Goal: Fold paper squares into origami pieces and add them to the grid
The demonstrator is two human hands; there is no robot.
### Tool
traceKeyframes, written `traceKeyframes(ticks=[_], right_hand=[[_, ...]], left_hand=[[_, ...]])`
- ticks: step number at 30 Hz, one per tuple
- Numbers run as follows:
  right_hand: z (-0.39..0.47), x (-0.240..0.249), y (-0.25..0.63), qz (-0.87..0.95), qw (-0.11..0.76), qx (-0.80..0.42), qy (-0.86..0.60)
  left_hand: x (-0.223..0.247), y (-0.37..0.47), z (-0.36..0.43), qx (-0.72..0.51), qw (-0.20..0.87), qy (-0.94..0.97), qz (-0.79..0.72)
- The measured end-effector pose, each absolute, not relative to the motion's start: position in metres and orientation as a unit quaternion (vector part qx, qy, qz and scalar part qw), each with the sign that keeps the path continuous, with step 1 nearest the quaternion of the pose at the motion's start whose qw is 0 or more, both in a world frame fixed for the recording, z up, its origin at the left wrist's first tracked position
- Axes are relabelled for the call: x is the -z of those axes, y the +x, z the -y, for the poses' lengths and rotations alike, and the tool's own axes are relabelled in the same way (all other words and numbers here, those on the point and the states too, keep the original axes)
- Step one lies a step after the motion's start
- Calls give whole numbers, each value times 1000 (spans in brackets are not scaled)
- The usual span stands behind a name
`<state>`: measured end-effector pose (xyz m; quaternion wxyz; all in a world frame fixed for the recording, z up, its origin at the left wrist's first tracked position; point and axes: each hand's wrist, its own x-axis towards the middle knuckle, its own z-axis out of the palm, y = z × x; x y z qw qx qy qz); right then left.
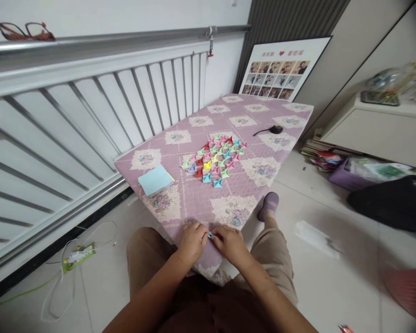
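Between my two hands, near the front edge of the cloth-covered table, is a small blue folded paper piece point(210, 235). My left hand point(193, 240) pinches its left side, and my right hand point(230, 243) pinches the other side. The fingers cover most of the paper, so its exact fold is hidden. Farther up the table stand several small folded paper pieces point(214, 158) in slanting rows, coloured green, pink, red, blue and yellow. To the left lies a stack of square paper sheets point(156, 180) with a light blue one on top.
A purple floral tablecloth point(201, 203) covers the table. Toward its right edge lies a black round object with a thin tail point(276, 129). White railings point(125, 101) border the left side. A photo board point(280, 69) leans behind; a power strip point(79, 257) lies on the floor.
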<state>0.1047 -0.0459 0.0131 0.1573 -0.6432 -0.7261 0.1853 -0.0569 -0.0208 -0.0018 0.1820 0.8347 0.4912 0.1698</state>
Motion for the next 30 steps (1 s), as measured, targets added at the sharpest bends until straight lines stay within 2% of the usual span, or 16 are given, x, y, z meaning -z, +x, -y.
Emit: traceKeyframes(ticks=[6,11,18,26,30], right_hand=[[44,-11,103,767,142,-101,-617],[42,-8,104,736,274,-116,-608],[47,-14,98,658,390,-188,-616],[49,-23,97,630,398,-214,-632],[51,-27,99,645,392,-200,-625]], left_hand=[[-6,-50,23,-194,211,825,-487],[-2,-45,31,-330,332,714,-520],[-2,-35,34,-387,464,619,-502],[-17,-36,31,-373,441,648,-496],[-23,-39,28,-360,472,646,-480]])
